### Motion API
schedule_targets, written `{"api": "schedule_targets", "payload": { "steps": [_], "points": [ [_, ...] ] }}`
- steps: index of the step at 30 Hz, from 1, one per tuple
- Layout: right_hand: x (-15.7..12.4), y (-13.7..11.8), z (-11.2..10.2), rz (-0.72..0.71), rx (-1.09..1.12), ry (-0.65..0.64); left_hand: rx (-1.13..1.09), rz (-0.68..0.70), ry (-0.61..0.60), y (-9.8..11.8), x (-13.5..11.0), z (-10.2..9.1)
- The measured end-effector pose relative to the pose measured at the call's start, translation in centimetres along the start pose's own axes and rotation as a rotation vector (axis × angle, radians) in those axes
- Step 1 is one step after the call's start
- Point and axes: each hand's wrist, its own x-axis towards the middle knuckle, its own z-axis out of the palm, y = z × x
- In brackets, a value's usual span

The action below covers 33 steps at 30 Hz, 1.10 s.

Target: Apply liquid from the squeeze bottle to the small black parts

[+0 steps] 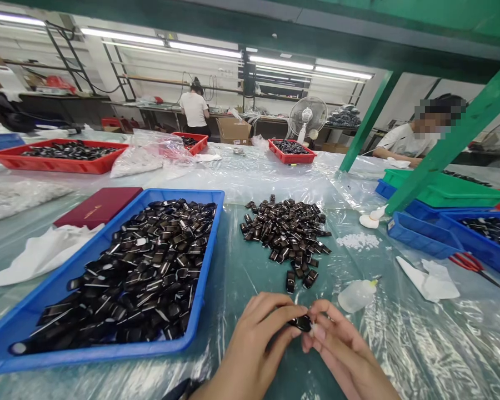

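Both hands meet low over the worktop (241, 266): left hand (250, 344) and right hand (341, 350) pinching one small black part (303, 323) between fingertips. Could slip from so slight a pinch and vanish into the loose pile (285, 233) just beyond. One full blue tray (45, 303), one squeeze bottle (357, 294), one pair of red scissors (469, 262); parts too many to count.

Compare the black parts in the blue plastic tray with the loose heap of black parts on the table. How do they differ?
The black parts in the blue plastic tray are walled in and far more numerous; the loose heap of black parts lies bare on the clear plastic sheet, smaller, straggling toward the hands. Both look like the same small glossy black pieces.
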Motion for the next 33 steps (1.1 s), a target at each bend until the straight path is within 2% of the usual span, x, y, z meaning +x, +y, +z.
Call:
{"api": "schedule_targets", "payload": {
  "steps": [6,10,12,13,16,17,18,19,20,22,23,25,27,29,33],
  "points": [
    [0.1,0.5,-0.1,-0.023,0.101,-0.088,0.112,0.145,0.016,0.3,0.1,-0.2],
    [-0.1,1.3,-0.4,-0.099,-0.105,-0.058,0.291,0.316,0.050,1.3,0.6,-0.9],
    [-0.3,1.6,-0.7,-0.263,-0.265,0.093,0.414,0.359,0.143,2.0,1.0,-2.4],
    [-0.5,1.6,-1.0,-0.396,-0.347,0.228,0.491,0.354,0.240,2.3,1.3,-3.5],
    [-0.3,0.9,-3.1,-0.808,-0.561,0.699,0.851,0.118,0.614,2.5,2.2,-7.0],
    [-0.1,0.5,-4.1,-0.863,-0.606,0.795,0.955,0.056,0.665,2.3,2.4,-7.7],
    [0.2,0.1,-5.1,-0.838,-0.633,0.817,1.041,0.042,0.670,2.0,2.6,-8.0],
    [0.5,-0.3,-6.0,-0.753,-0.649,0.773,1.093,0.076,0.646,1.6,2.6,-7.7],
    [0.9,-0.5,-6.9,-0.670,-0.644,0.710,1.106,0.101,0.553,1.1,2.6,-7.0],
    [1.5,-0.6,-8.2,-0.483,-0.633,0.562,1.046,0.210,0.291,0.1,2.3,-4.5],
    [1.8,-0.5,-8.6,-0.397,-0.632,0.515,0.995,0.244,0.103,-0.5,2.1,-3.0],
    [2.0,-0.1,-9.1,-0.252,-0.652,0.509,0.909,0.290,-0.162,-1.5,1.8,-0.5],
    [2.0,0.2,-9.3,-0.188,-0.673,0.571,0.834,0.227,-0.347,-2.2,1.8,0.9],
    [1.8,0.3,-9.5,-0.182,-0.683,0.597,0.802,0.147,-0.423,-2.5,2.1,1.0],
    [1.6,0.0,-9.8,-0.162,-0.687,0.554,0.813,0.101,-0.438,-1.9,2.4,0.2]
  ]
}}
